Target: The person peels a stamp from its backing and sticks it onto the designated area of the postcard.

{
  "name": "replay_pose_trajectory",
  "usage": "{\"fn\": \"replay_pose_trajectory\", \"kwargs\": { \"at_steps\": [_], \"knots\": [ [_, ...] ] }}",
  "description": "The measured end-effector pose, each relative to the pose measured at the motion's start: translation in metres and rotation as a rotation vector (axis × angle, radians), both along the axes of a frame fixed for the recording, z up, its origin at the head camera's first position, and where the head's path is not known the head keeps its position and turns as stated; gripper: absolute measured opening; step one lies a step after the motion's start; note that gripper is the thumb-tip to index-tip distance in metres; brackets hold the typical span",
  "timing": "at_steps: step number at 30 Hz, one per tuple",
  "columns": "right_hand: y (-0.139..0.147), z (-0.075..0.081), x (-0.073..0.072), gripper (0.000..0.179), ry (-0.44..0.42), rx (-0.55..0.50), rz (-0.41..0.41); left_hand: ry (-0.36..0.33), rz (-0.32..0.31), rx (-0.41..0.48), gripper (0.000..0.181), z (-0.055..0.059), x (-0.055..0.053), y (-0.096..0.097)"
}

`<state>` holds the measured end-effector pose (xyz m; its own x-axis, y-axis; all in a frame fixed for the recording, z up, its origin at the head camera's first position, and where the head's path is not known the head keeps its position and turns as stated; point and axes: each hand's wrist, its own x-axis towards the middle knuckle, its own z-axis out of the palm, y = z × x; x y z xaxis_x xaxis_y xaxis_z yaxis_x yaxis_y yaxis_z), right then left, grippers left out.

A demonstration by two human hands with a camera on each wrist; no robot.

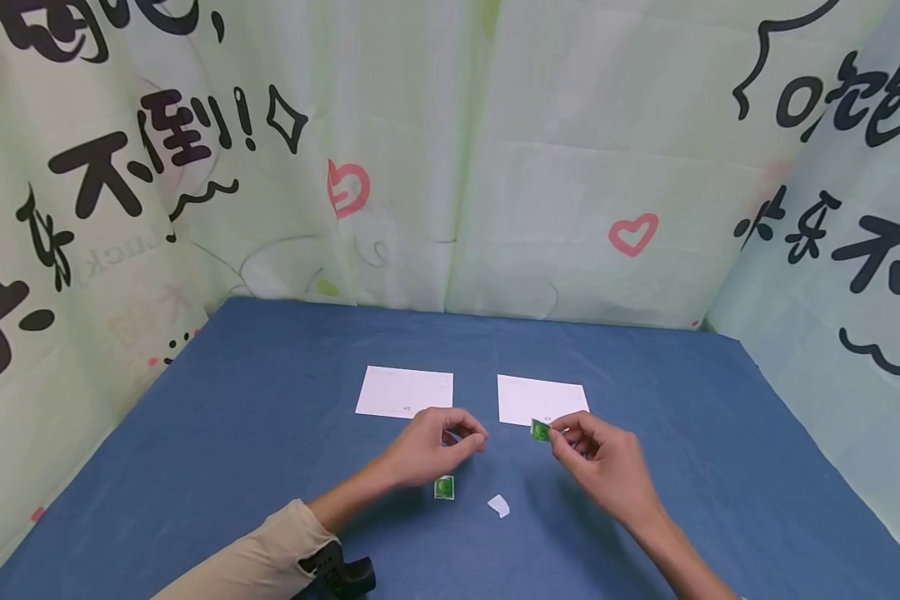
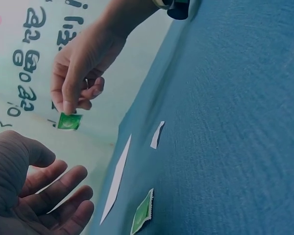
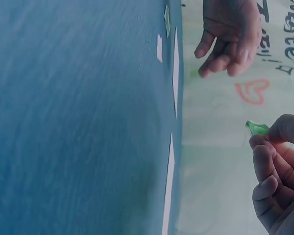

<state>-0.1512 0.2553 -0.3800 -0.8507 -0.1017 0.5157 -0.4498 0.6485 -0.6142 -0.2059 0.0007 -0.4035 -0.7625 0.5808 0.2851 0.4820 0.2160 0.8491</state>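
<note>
A: Where is the held green stamp [image 1: 540, 430] found?

B: It is pinched between the thumb and forefinger of the right hand [image 1: 606, 462], raised above the blue cloth [image 1: 232, 467]. In the head view it is seen across the near edge of the right white card [image 1: 543, 398].

A: And how are the fingers of the left hand [image 1: 431, 448] arranged?

B: They are loosely bent and a little spread, with the thumb held apart from them. In the head view, the near edge of the left white card [image 1: 393, 389] is partly covered by this hand.

A: What is laid nearer?

B: A second green stamp [image 1: 444, 487], with a toothed edge, and to its right a white scrap [image 1: 498, 506].

A: How is the room for moving?

B: Between the cards a narrow strip of cloth is left; wider stretches are seen on both outer sides. The far edge is bordered by the printed curtain [image 1: 540, 167].

A: Can any writing be read?

B: The character 不 [image 1: 97, 173] can be read on the curtain, left and right. Small marks are printed on the cards, too small to be read.
</note>
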Motion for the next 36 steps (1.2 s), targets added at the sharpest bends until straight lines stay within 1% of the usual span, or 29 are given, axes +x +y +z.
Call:
{"fn": "replay_pose_trajectory", "kwargs": {
  "at_steps": [8,13,17,22,24,29,36],
  "knots": [
    [0.012,-0.006,-0.008,0.013,-0.038,0.010,-0.048,0.011,0.005,-0.010,0.017,0.001,-0.003,0.007],
    [0.020,-0.009,-0.011,0.011,-0.028,0.032,-0.080,0.014,-0.005,-0.014,0.017,0.001,-0.004,0.011],
    [0.026,-0.011,-0.014,0.010,-0.021,0.039,-0.100,0.024,0.001,-0.015,0.017,0.000,-0.006,0.015],
    [0.032,-0.015,-0.017,0.007,-0.053,0.053,-0.134,0.018,0.006,-0.024,0.018,-0.001,-0.009,0.019],
    [0.034,-0.015,-0.017,0.006,-0.063,0.055,-0.145,0.014,0.011,-0.029,0.018,-0.001,-0.009,0.020],
    [0.038,-0.014,-0.021,0.005,-0.057,0.064,-0.159,0.001,0.034,-0.033,0.019,-0.001,-0.013,0.024],
    [0.045,-0.012,-0.028,0.005,-0.090,0.093,-0.192,0.017,0.061,-0.033,0.019,-0.002,-0.021,0.030]
  ]
}}
